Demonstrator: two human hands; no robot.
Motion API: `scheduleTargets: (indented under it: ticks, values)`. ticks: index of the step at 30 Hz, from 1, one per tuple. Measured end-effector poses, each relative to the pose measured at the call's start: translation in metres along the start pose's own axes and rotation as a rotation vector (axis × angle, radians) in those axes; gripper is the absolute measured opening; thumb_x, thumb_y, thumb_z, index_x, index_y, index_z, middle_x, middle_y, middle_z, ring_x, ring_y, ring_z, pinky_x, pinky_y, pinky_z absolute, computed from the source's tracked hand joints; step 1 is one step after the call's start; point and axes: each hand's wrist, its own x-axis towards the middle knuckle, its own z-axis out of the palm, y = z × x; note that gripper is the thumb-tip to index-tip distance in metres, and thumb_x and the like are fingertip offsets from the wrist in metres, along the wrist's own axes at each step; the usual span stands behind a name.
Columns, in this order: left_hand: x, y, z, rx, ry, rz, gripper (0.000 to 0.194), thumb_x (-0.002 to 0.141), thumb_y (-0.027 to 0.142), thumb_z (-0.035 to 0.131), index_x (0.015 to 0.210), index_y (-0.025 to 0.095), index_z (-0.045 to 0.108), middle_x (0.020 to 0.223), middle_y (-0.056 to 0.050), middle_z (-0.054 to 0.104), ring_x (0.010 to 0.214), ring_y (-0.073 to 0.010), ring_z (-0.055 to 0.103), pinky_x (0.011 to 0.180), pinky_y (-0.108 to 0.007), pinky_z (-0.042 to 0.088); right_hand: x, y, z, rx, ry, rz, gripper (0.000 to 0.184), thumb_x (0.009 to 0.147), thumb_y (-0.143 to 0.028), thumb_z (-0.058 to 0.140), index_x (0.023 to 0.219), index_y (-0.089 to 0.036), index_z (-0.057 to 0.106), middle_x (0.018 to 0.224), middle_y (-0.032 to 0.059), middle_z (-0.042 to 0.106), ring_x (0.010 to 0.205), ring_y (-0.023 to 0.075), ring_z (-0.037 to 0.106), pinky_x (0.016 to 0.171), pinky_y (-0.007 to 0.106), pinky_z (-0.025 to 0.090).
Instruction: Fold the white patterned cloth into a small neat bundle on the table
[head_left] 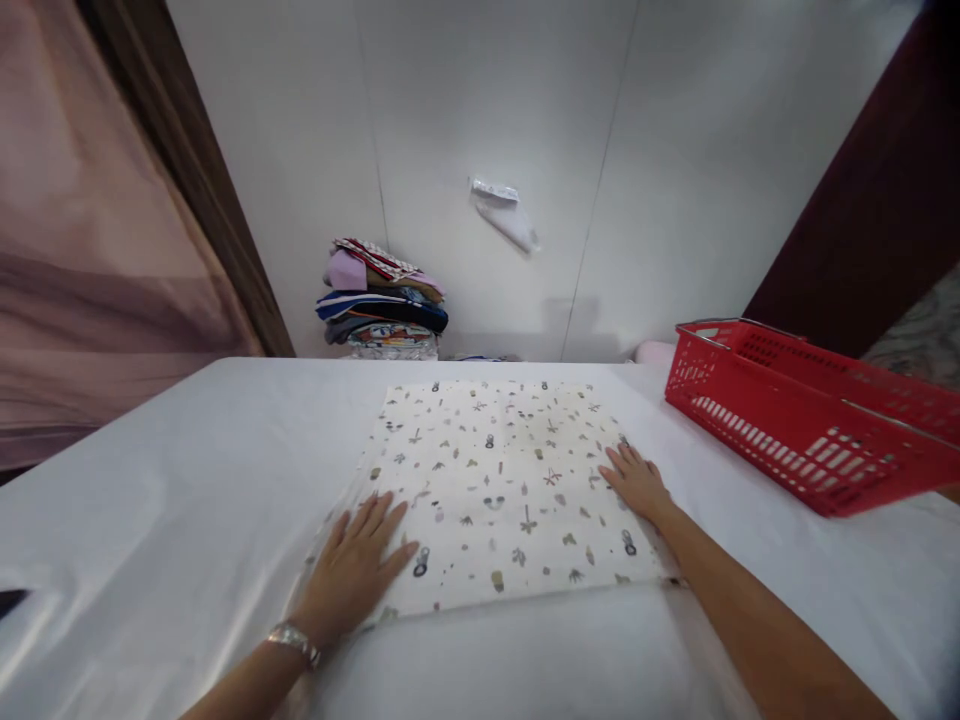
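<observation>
A white cloth [480, 480] printed with small motifs lies spread on the white-covered table [210, 450]. My left hand [352, 565] rests flat on its near left part, fingers spread, with a metal watch or bracelet on the wrist. On the cloth's right edge lies my right hand [636, 482], also flat with the fingers apart. Neither hand grips anything. Some thin, sheer-looking material [701, 640] shows at the cloth's near right side; I cannot tell whether it belongs to the cloth.
A red plastic basket [780, 415] stands at the right of the table. Beyond the far edge is a stack of folded clothes [382, 305] against the white wall [637, 200], where a clear plastic pouch [506, 212] hangs. A pink curtain [97, 250] hangs at the left.
</observation>
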Motion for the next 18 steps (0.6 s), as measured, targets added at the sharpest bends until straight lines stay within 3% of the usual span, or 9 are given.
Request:
scheduleTargets:
  ticks: [3,6,8,11,15,18]
  values:
    - [0.0,-0.005,-0.004,-0.013,-0.017,0.001,0.06,0.089,0.055,0.039,0.14,0.025,0.045,0.151,-0.01,0.036,0.14,-0.0311,0.029,0.112,-0.056,0.026,0.01,0.018,0.016,-0.033,0.018,0.012,0.061,0.096,-0.049,0.026,0.149,-0.021,0.031,0.158,0.0082,0.018,0.144,0.0265,0.014,0.113,0.05,0.017]
    - [0.022,-0.011,-0.018,-0.074,-0.103,-0.05,0.053,0.091,0.056,0.036,0.13,0.026,0.056,0.139,-0.01,0.052,0.13,-0.0304,0.045,0.103,-0.053,0.04,0.013,0.023,0.03,-0.047,0.064,-0.008,0.06,0.095,-0.05,0.027,0.149,-0.023,0.032,0.158,0.0077,0.02,0.144,0.0271,0.017,0.112,0.051,0.02]
    - [0.056,-0.013,-0.03,-0.108,-0.112,-0.069,0.052,0.093,0.056,0.032,0.123,0.025,0.061,0.131,-0.01,0.059,0.123,-0.028,0.052,0.1,-0.049,0.043,0.014,0.025,0.036,-0.053,0.085,-0.02,0.061,0.094,-0.05,0.026,0.148,-0.023,0.034,0.157,0.0084,0.022,0.144,0.028,0.018,0.111,0.052,0.021]
    - [0.128,-0.016,-0.037,-0.056,-0.032,-0.091,0.058,0.091,0.058,0.035,0.132,0.021,0.053,0.145,-0.012,0.044,0.135,-0.0303,0.038,0.111,-0.054,0.028,0.018,0.032,0.044,-0.065,0.091,-0.035,0.064,0.093,-0.053,0.025,0.148,-0.022,0.034,0.157,0.0085,0.022,0.143,0.0286,0.019,0.111,0.052,0.021]
    - [0.218,-0.033,-0.017,-0.02,-0.135,-0.164,0.064,0.092,0.056,0.033,0.144,0.018,0.037,0.157,-0.011,0.022,0.144,-0.0281,0.018,0.116,-0.051,0.014,0.023,0.043,0.054,-0.045,0.12,-0.057,0.068,0.09,-0.054,0.027,0.147,-0.019,0.037,0.156,0.0089,0.024,0.143,0.0294,0.019,0.111,0.053,0.022]
    - [0.256,-0.053,0.003,-0.023,-0.165,-0.245,0.069,0.092,0.058,0.027,0.146,0.016,0.032,0.158,-0.012,0.018,0.145,-0.0283,0.013,0.116,-0.052,0.011,0.024,0.05,0.061,0.034,0.156,-0.097,0.063,0.088,-0.053,0.031,0.14,-0.022,0.047,0.154,0.0089,0.03,0.143,0.0307,0.02,0.111,0.056,0.021]
